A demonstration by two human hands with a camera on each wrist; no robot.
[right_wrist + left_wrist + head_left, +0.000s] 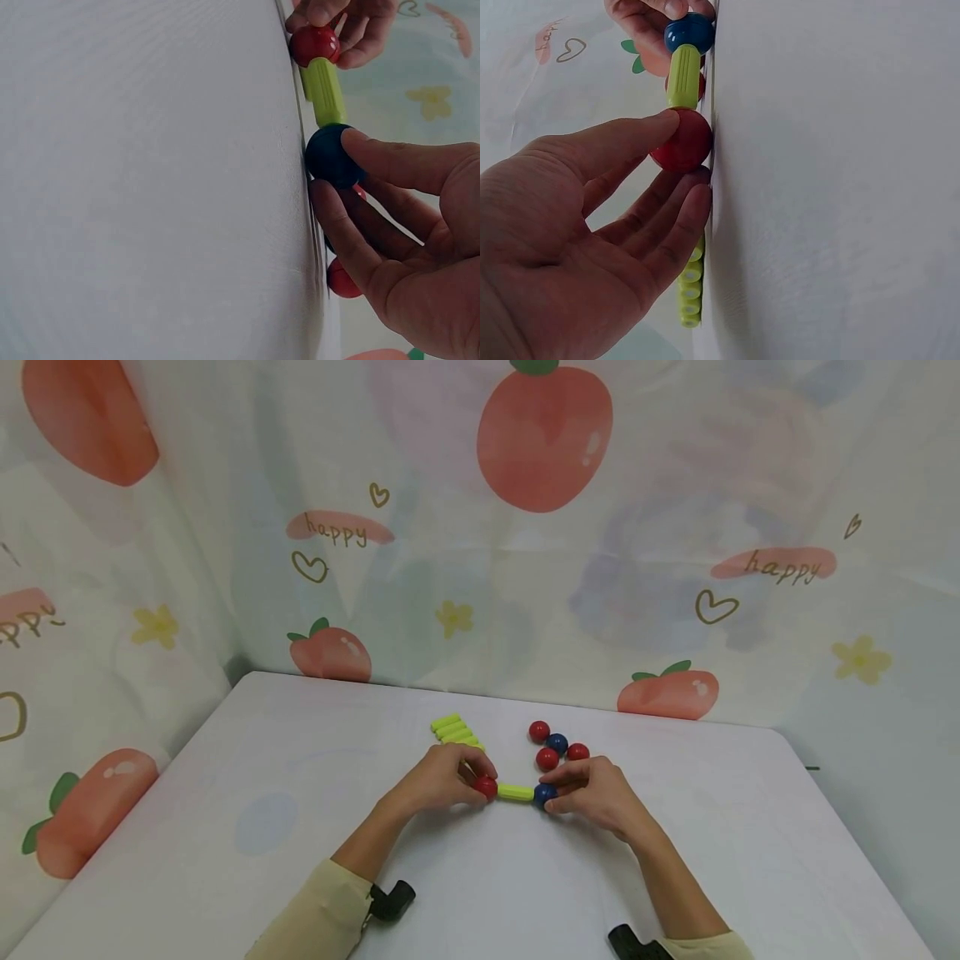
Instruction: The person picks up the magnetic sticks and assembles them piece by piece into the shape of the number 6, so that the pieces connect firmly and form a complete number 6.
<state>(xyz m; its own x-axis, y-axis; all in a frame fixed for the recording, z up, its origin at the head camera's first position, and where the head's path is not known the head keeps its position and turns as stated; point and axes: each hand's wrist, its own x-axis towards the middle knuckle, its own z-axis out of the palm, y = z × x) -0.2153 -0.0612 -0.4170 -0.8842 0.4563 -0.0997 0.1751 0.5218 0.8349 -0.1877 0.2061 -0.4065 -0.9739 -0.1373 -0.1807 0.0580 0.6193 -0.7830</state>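
Observation:
A yellow-green rod (516, 792) lies between a red ball (487, 788) and a blue ball (544, 794), touching both end to end. My left hand (448, 777) pinches the red ball between thumb and fingers; the left wrist view shows the thumb on top of the red ball (684, 141). With thumb and fingers, my right hand (596, 793) grips the blue ball, seen close up in the right wrist view as a dark blue ball (334, 156). The joined row sits low, right at the white tabletop.
Behind my left hand, several yellow-green rods (454, 729) lie side by side. Past my right hand is a loose group of red balls (539, 732) and another blue ball (557, 743). A printed curtain (465, 568) hangs behind the white table (300, 735).

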